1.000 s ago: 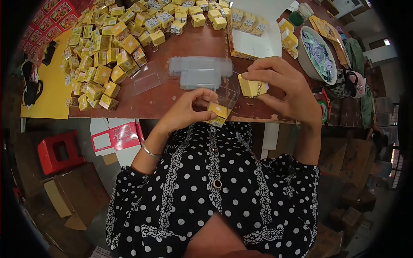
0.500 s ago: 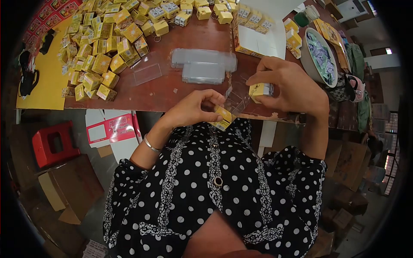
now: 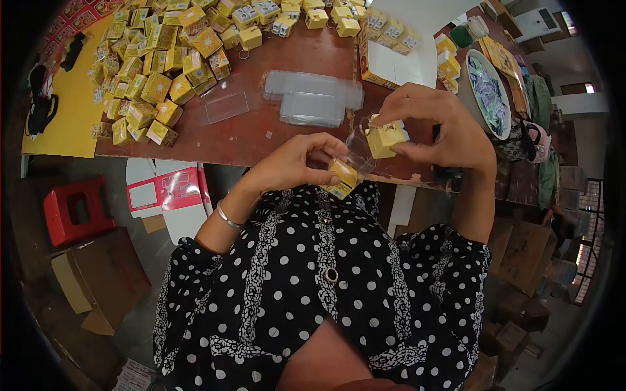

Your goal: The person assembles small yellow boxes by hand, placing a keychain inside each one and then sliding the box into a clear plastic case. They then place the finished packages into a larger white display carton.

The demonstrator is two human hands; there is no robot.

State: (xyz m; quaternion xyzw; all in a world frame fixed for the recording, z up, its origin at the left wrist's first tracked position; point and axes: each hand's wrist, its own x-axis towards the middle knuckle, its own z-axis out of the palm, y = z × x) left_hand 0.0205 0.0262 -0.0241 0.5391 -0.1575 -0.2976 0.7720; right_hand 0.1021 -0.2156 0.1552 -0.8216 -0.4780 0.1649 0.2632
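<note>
Broadly, a red-brown table (image 3: 208, 143) fills the upper part of the view, with a large heap of yellow boxes (image 3: 156, 88) at its left. Beyond the right hand sits a white carton (image 3: 422, 68) holding a row of small blocks, and nearer the middle lie clear plastic cases (image 3: 313, 109).

At the table's front edge, the left hand (image 3: 297, 159) pinches a small yellow box (image 3: 343, 174) between thumb and curled fingers; a clear sleeve (image 3: 366, 161) stands out from its far side. The right hand (image 3: 440, 127) grips a yellow block (image 3: 386, 141) between thumb and fingers, just beside the sleeve (whether they touch, I cannot tell). Smallest of all, a chain (image 3: 383, 126) lies along the block's top.

The step in hand looks like lining up block and sleeve; any move from here would call for a steady left pinch and the chain kept clear of the thin plastic.
</note>
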